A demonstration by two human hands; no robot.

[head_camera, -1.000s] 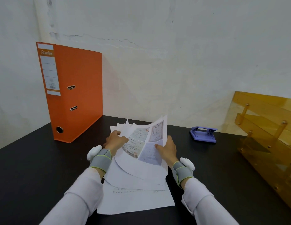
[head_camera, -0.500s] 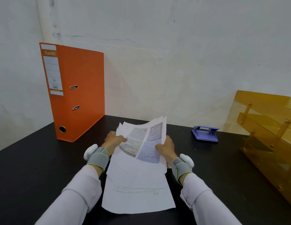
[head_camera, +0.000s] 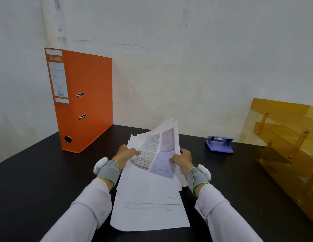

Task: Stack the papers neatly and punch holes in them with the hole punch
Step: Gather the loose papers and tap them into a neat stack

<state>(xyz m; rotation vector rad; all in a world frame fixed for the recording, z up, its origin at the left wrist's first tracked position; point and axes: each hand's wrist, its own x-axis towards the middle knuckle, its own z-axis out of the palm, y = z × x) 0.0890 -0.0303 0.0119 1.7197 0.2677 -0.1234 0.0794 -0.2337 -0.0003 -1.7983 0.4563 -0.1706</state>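
Several white papers (head_camera: 152, 173) are fanned unevenly in the middle of the black table, their far ends lifted and tilted up. The top sheet carries colour prints. My left hand (head_camera: 125, 153) grips the left edge of the papers, and my right hand (head_camera: 182, 158) grips the right edge. One sheet (head_camera: 148, 215) lies flat nearest me. A purple hole punch (head_camera: 219, 143) sits on the table to the far right of the papers, apart from both hands.
An orange lever-arch binder (head_camera: 82, 100) stands upright at the back left against the wall. An amber plastic document tray rack (head_camera: 290, 145) fills the right side. The black table (head_camera: 35, 180) ends at the white wall behind.
Both hands have drawn the fanned sheets closer together and raised their far ends higher. The spread is narrower than a second ago.
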